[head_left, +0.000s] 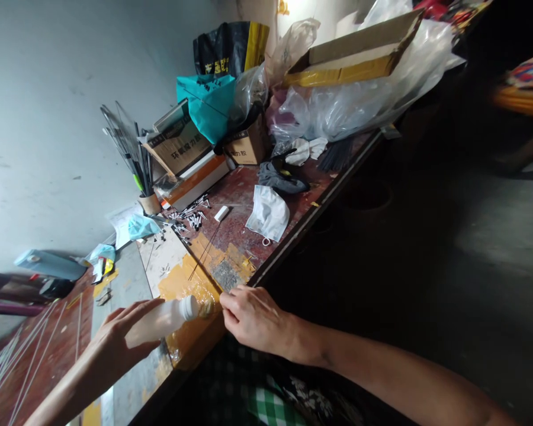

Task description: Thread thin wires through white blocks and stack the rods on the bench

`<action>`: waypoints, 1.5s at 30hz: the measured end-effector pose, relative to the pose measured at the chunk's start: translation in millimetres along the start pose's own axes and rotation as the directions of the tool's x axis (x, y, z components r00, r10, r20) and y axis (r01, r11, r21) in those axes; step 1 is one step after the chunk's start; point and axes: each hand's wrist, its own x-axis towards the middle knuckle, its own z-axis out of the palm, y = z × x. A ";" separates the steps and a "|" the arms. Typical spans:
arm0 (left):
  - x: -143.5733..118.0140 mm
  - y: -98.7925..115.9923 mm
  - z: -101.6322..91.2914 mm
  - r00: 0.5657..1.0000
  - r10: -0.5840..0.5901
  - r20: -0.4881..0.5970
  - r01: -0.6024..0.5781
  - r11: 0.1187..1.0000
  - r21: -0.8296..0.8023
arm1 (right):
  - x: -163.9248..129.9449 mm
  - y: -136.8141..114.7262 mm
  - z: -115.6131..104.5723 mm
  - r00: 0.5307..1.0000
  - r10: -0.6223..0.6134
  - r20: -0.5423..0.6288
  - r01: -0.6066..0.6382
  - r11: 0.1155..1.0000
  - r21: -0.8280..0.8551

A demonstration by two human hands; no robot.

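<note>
My left hand (pixel 115 334) is wrapped round a translucent white plastic bottle (pixel 160 321), tilted with its white cap toward the right. The bottle is over the tape-covered work surface (pixel 182 284). At the table's front edge my right hand (pixel 255 316) is closed, thumb and fingers pinched together; what they hold, if anything, is hidden. Beyond the hands, thin dark rods (pixel 204 251) lie by a small white block (pixel 221 213). Small black-and-white pieces (pixel 195 220) are scattered farther back. A white face mask (pixel 269 213) lies near the front edge.
Cardboard boxes (pixel 182 145), a teal bag (pixel 208 106) and clear plastic bags (pixel 337 112) crowd the back. A cup (pixel 150 204) of rods stands by the wall. Dark gloves (pixel 282 177) lie on the table. Long thin rods (pixel 31 355) spread at the left.
</note>
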 end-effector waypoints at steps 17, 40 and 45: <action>-0.9 -0.9 -5.4 0.987 -0.071 0.146 0.108 0.958 -0.264 | -0.2 -0.2 5.6 0.999 0.046 -0.004 -0.046 0.999 -0.023; 147.3 -104.9 40.3 0.762 -0.559 -0.326 0.064 0.567 -0.822 | -8.9 16.0 28.8 0.998 0.050 -0.035 -0.047 0.997 0.065; 172.2 -120.6 54.2 0.737 -0.554 -0.387 0.039 0.607 -0.793 | -7.4 14.2 26.6 0.994 0.109 0.009 -0.109 0.989 0.099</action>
